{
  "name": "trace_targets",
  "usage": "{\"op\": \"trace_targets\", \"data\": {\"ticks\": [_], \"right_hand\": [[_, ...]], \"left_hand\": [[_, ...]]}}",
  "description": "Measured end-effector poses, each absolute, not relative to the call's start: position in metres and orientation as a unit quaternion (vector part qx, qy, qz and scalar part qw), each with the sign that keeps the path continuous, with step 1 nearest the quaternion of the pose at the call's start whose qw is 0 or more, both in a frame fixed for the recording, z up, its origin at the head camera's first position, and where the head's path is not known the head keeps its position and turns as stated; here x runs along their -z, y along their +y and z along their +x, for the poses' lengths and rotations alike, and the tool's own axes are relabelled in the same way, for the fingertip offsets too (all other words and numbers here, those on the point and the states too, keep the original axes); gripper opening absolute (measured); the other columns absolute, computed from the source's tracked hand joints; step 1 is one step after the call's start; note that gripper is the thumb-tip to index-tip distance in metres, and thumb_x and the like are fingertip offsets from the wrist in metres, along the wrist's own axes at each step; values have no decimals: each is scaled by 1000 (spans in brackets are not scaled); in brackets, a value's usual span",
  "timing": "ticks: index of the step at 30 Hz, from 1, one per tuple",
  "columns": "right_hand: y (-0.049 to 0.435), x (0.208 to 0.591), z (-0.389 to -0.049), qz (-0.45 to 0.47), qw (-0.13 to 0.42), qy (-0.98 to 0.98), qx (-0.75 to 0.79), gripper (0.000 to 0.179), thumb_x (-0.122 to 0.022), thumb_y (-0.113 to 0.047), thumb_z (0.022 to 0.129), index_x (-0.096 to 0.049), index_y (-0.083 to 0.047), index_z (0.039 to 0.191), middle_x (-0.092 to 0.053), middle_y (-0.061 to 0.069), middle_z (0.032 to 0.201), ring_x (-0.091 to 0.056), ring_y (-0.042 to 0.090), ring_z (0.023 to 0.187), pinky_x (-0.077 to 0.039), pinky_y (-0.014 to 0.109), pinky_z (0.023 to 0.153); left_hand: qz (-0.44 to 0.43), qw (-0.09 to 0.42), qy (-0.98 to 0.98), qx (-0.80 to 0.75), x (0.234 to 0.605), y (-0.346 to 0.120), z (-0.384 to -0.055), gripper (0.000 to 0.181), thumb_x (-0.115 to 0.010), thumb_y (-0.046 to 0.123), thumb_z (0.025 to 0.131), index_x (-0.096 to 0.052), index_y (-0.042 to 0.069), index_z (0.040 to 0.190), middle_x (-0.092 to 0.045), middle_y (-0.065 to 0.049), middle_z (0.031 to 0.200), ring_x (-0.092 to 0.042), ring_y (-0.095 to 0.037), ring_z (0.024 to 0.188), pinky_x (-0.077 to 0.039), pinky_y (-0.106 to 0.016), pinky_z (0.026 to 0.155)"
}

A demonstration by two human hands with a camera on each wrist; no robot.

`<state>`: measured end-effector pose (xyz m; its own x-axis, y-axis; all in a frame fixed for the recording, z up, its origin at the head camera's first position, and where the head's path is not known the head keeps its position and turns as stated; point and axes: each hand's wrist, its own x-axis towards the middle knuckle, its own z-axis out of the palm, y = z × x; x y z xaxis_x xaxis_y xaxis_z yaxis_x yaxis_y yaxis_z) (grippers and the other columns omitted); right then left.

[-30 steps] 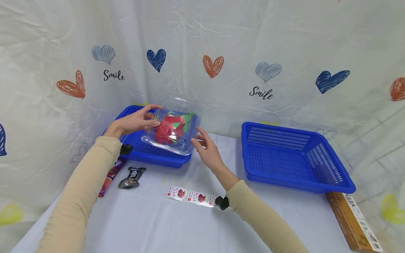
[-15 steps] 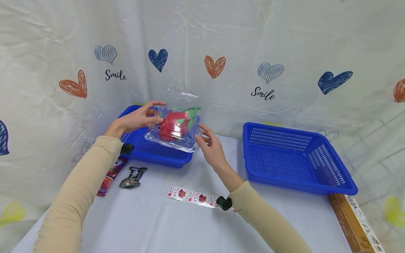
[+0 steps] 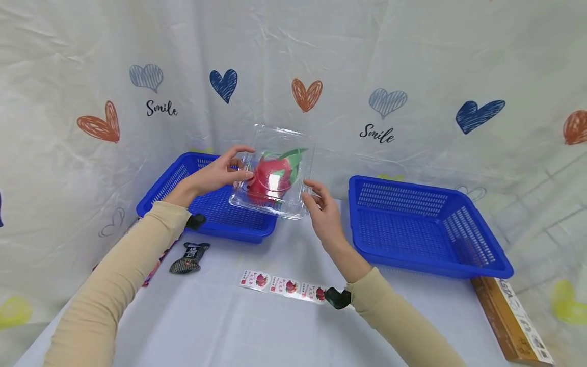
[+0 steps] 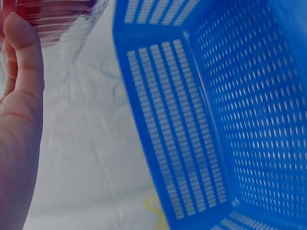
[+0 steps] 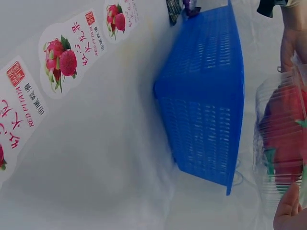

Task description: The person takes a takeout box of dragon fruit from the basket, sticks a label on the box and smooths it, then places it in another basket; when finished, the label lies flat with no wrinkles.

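Between both hands, a clear plastic clamshell box (image 3: 295, 206) is held up and tilted, overlapping the right edge of the left blue basket (image 3: 220, 206) in the head view. Inside it lies a red dragon fruit (image 3: 270, 178) with green leaf tips. My left hand (image 3: 217, 173) grips the box's left side, thumb in front and fingers behind. On the opposite side my right hand (image 3: 324, 214) pinches the edge with thumb and fingers. In the right wrist view the box (image 5: 261, 143) shows at the right border, with right fingertips (image 5: 289, 199) at its wall.
A second blue basket (image 3: 412, 229) stands on the right, beside an orange-brown long box (image 3: 509, 321). A strip of dragon fruit stickers (image 3: 289, 286) lies on the white tablecloth (image 3: 257, 331). Near the left basket are a black wrapped packet (image 3: 189, 257) and a colourful packet (image 3: 156, 270).
Both hands have carried the clamshell box with the dragon fruit to the right and slightly up, from over the left basket toward its right edge. Both hands keep hold of it.
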<state>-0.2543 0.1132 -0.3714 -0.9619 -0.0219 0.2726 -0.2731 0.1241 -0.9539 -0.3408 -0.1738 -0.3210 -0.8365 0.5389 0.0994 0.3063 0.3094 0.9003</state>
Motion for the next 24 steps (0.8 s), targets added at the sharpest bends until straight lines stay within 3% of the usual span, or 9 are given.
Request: {"op": "trace_targets", "data": {"ticks": [5, 11, 15, 20, 24], "right_hand": [[126, 367, -250, 88, 90, -740, -661, 40, -60, -26, 99, -53, -17, 137, -44, 5, 144, -51, 24, 122, -43, 45, 100], [137, 367, -240, 75, 90, -756, -644, 43, -62, -25, 97, -53, -20, 138, -44, 2, 144, -50, 23, 121, -43, 42, 98], [144, 371, -233, 78, 87, -765, -634, 46, -64, -26, 97, -51, -22, 141, -44, -1, 145, -49, 22, 119, -45, 35, 92], [156, 377, -222, 73, 78, -773, -625, 50, -65, -29, 96, -50, -25, 143, -44, -5, 145, -49, 19, 117, -46, 25, 84], [165, 380, -213, 64, 69, -777, -623, 51, -64, -31, 96, -48, -27, 144, -42, -7, 146, -47, 17, 118, -46, 22, 83]], "left_hand": [[280, 110, 802, -516, 321, -160, -337, 56, -63, 25, 96, -33, 26, 143, -51, -19, 106, -60, -32, 89, -51, -42, 74], [296, 120, 803, -503, 325, -146, -333, 54, -64, 26, 96, -36, 23, 142, -49, -19, 100, -57, -33, 77, -52, -42, 72], [305, 130, 801, -499, 330, -138, -330, 55, -64, 27, 96, -35, 21, 142, -48, -19, 96, -57, -33, 72, -53, -43, 69], [316, 156, 796, -492, 339, -129, -322, 59, -65, 29, 96, -33, 23, 145, -49, -20, 96, -59, -36, 69, -52, -54, 72], [319, 167, 797, -485, 342, -122, -316, 61, -65, 31, 95, -32, 25, 146, -49, -19, 95, -61, -37, 68, -50, -57, 75]]}}
